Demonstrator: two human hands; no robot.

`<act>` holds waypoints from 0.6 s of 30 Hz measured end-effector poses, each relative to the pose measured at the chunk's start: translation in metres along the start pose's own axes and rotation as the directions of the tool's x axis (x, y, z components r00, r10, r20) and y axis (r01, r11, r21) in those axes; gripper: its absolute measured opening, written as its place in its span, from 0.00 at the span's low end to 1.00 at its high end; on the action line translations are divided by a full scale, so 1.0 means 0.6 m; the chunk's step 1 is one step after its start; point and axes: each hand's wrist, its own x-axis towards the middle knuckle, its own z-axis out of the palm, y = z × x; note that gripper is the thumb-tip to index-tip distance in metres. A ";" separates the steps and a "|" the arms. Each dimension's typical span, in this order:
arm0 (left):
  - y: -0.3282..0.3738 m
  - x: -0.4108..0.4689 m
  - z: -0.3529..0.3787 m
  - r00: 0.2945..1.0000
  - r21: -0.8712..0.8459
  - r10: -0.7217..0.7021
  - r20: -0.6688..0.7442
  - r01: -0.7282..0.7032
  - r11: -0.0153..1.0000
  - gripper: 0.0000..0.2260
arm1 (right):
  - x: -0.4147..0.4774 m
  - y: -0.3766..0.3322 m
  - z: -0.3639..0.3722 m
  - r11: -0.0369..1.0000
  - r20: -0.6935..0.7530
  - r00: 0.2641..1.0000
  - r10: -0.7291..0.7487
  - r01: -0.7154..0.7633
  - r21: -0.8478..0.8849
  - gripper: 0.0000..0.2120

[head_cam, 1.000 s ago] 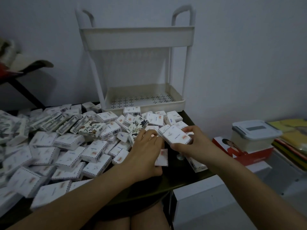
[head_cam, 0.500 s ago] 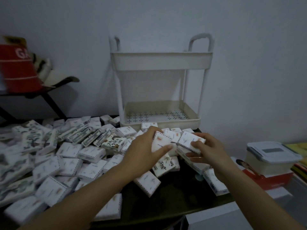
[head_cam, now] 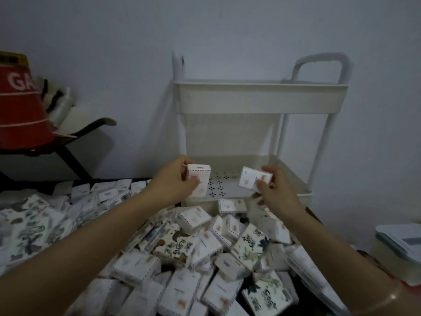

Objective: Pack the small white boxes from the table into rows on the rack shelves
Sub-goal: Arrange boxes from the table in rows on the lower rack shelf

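Upright box (head_cam: 198, 180), gripped by my left hand (head_cam: 173, 183); tilted box (head_cam: 250, 181), long axis crosswise, pinched by my right hand (head_cam: 280, 195), before lower shelf (head_cam: 227, 188). I read "GA" on red bucket (head_cam: 22, 115).

The red bucket-shaped container (head_cam: 21, 110) at the far left bears large white letters "GA"; only these two show. A yellow band (head_cam: 12, 59) along its top carries dark marks too blurred to read. Patterned boxes (head_cam: 176, 246) in the pile show black brush-style characters, not legible. The left-hand box (head_cam: 198, 179), gripped by the left hand (head_cam: 173, 179), and the right-hand box (head_cam: 252, 179), gripped by the right hand (head_cam: 278, 192), carry faint print, unreadable.
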 end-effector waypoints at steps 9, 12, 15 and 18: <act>-0.021 0.075 0.053 0.983 0.401 0.157 0.100 -0.184 0.898 0.09 | 0.105 0.036 0.077 0.807 0.218 0.975 -0.034 0.155 -0.570 0.13; -0.034 0.081 0.069 0.963 0.576 0.203 0.177 -0.268 0.772 0.11 | 0.103 0.050 0.073 0.789 0.314 0.947 0.074 0.137 -0.599 0.16; -0.047 0.081 0.081 0.955 0.654 0.193 0.225 -0.295 0.696 0.16 | 0.099 0.058 0.070 0.752 0.324 0.944 0.061 0.171 -0.637 0.17; -0.054 0.079 0.089 0.955 0.660 0.140 0.263 -0.284 0.695 0.19 | 0.095 0.064 0.072 0.740 0.306 0.952 0.024 0.189 -0.645 0.17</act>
